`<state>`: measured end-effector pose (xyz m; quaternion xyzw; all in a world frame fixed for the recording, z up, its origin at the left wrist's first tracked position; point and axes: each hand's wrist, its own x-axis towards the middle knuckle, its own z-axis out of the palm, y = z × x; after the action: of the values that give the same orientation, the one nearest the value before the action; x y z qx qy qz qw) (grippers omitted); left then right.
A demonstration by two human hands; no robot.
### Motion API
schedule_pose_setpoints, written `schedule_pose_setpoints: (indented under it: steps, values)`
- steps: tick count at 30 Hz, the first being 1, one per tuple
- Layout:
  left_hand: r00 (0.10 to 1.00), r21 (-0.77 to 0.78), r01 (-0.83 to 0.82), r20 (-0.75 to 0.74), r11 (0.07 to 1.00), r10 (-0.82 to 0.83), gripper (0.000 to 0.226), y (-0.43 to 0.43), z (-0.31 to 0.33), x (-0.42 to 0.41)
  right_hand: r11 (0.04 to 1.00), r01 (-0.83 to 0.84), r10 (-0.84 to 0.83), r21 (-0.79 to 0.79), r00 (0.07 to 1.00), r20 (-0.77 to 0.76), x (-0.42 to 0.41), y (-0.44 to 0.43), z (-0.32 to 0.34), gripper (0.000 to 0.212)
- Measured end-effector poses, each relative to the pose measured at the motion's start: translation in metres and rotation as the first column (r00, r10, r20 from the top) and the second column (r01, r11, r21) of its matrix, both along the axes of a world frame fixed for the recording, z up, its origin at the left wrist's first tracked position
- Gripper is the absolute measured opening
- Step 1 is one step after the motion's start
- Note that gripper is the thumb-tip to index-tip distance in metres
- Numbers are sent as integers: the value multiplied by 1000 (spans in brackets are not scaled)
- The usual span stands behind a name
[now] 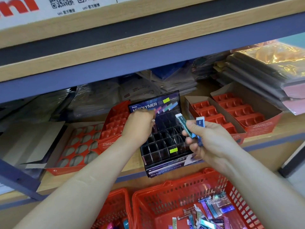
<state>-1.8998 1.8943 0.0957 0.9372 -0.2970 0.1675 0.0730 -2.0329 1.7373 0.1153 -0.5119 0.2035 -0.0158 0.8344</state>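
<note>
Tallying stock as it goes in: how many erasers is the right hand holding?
2: a teal eraser, and a blue eraser just right of it, both pinched in the right hand. More may hide in the palm.

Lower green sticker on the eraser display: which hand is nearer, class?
Right. The right hand sits just right of the sticker; the left hand is up-left, farther off.
</note>
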Motion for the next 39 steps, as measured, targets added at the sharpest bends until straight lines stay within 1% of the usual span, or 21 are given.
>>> schedule_pose_setpoints:
  steps: [3,5,6,7,8,9,10,11,12,13,14,16,17,19,21,23,27,30,34,37,39]
  values:
    - [999,76,12,37,997,-15,15,-2,-6,1,999,-23,22,49,1000,13,0,-1,-2,13]
    - [999,65,-15,45,998,12,20,-2,-4,0,999,-39,39,25,999,5,-1,0,-2,14]
    - [999,-6,-28,29,1000,28,22,-3,0,-3,999,-47,47,5,999,0,-1,1,-2,13]
    - [999,-131,-46,-21,990,43,22,-4,5,-9,999,-52,52,-12,999,-3,-1,1,-1,11]
    - [991,-304,-76,-130,950,38,22,-5,12,-17,998,-53,53,-25,999,-4,-1,2,-1,10]
    - [954,-489,-138,-300,861,-18,24,-7,19,-26,998,-55,55,-36,998,-4,-1,3,-1,9]
    - [867,-621,-236,-482,747,-126,26,-8,25,-34,997,-58,57,-49,998,-4,-1,3,0,9]
    - [761,-677,-323,-601,661,-243,28,-9,30,-42,996,-63,63,-61,998,-1,-1,4,-1,9]
    - [687,-689,-353,-650,633,-325,28,-8,34,-47,995,-72,73,-72,997,5,-1,5,-1,9]
    - [651,-690,-339,-663,639,-370,24,-8,35,-50,993,-85,86,-82,996,12,-1,7,-1,9]
    - [635,-692,-320,-664,647,-396,18,-8,37,-54,991,-98,100,-93,995,18,-1,9,-2,10]
    - [642,-709,-314,-649,632,-408,8,-7,40,-56,989,-105,108,-103,994,22,-2,11,-2,9]
    - [660,-728,-326,-632,603,-406,7,-6,42,-54,992,-88,91,-91,996,22,-1,10,-2,8]
    - [732,-777,-348,-575,525,-364,7,0,50,-48,999,-25,26,-28,1000,13,1,8,1,12]
    - [818,-798,-346,-514,493,-257,8,10,56,-33,999,26,-26,45,1000,-3,3,3,3,19]
    - [866,-783,-333,-474,526,-157,9,20,55,-20,995,34,-33,91,999,-8,4,-1,3,23]
    - [897,-694,-292,-438,658,-64,6,21,43,-11,994,-28,23,105,999,48,4,-5,1,25]
    - [909,-657,-248,-411,712,-62,4,11,32,-7,999,-47,47,3,997,69,3,-6,-1,24]
    - [932,-576,-177,-359,798,-53,3,-4,16,-3,992,-6,8,-125,1000,10,3,-10,-3,19]
    - [961,-453,-122,-276,883,-8,9,-9,14,-2,986,-22,17,-166,999,-33,4,-13,-7,20]
    - [975,-382,-99,-220,919,13,13,-10,15,1,989,-41,34,-141,998,-53,7,-16,-10,25]
